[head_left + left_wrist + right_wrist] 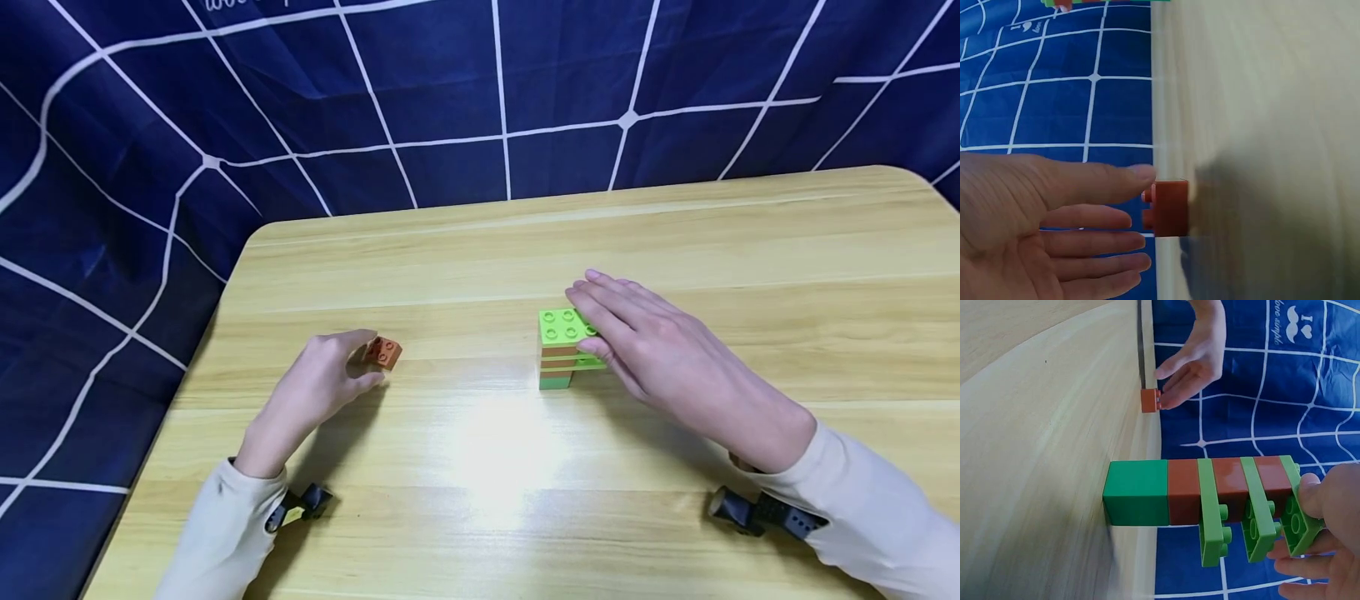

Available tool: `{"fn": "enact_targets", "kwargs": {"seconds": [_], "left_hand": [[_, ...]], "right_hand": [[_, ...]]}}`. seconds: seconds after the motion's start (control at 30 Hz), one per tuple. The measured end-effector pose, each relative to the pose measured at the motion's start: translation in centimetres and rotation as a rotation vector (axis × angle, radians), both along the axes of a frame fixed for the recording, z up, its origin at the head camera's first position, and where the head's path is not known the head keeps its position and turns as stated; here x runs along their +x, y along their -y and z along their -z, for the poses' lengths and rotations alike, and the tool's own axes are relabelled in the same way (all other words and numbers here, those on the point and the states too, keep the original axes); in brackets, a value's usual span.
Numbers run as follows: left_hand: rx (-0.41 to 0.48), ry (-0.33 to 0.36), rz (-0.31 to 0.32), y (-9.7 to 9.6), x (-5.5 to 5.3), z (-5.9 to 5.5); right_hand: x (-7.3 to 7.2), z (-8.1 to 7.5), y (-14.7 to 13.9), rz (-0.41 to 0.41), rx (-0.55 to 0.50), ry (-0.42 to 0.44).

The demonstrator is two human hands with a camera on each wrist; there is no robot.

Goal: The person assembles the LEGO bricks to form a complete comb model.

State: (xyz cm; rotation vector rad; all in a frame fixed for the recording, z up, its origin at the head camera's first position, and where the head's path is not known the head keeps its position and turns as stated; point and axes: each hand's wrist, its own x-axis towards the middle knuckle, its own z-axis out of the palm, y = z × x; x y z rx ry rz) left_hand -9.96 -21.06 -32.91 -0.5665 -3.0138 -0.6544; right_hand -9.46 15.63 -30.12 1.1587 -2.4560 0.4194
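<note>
In the head view, a brick tower (556,363) stands upright at the middle right of the table. From the bottom it has a dark green block (1137,492), then reddish-brown bricks alternating with light green plates that overhang to one side. My right hand (660,358) rests at the top light green plate (558,328), thumb at its near side and straight fingers at its far side. A separate reddish-brown brick (383,353) lies studs up on the left. Around it my left hand (318,387) spreads thumb and fingers, with the thumb tip close to its studs.
The wooden table (465,275) has a rounded far left corner. A dark blue cloth (442,92) with white lines hangs behind it and along the left. Black wrist devices (300,506) are strapped on both sleeves. Bright glare lies on the wood between the hands.
</note>
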Motion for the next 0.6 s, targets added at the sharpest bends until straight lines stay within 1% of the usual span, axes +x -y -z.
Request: {"fn": "enact_targets", "kwargs": {"seconds": [0.07,0.17,0.23,0.37,0.47,0.6], "left_hand": [[0.001,0.01,-0.047,0.0,0.0,0.1],[0.002,0.0,-0.12,-0.2,-0.1,0.4],[-0.001,-0.007,-0.152,-0.2,-0.1,0.7],[0.011,-0.026,-0.146,-0.3,0.0,1.1],[0.017,-0.018,-0.15,-0.5,-0.1,1.3],[-0.007,-0.006,-0.163,-0.8,-0.2,1.5]], "right_hand": [[0.0,0.0,0.0,0.0,0.002,-0.002],[0.0,0.0,0.0,0.002,0.007,0.001],[0.0,0.0,0.0,0.004,0.01,0.006],[0.0,-0.1,0.1,0.007,0.011,0.011],[0.0,-0.1,0.1,0.01,0.008,0.007],[0.1,-0.1,0.0,0.015,0.004,0.009]]}}
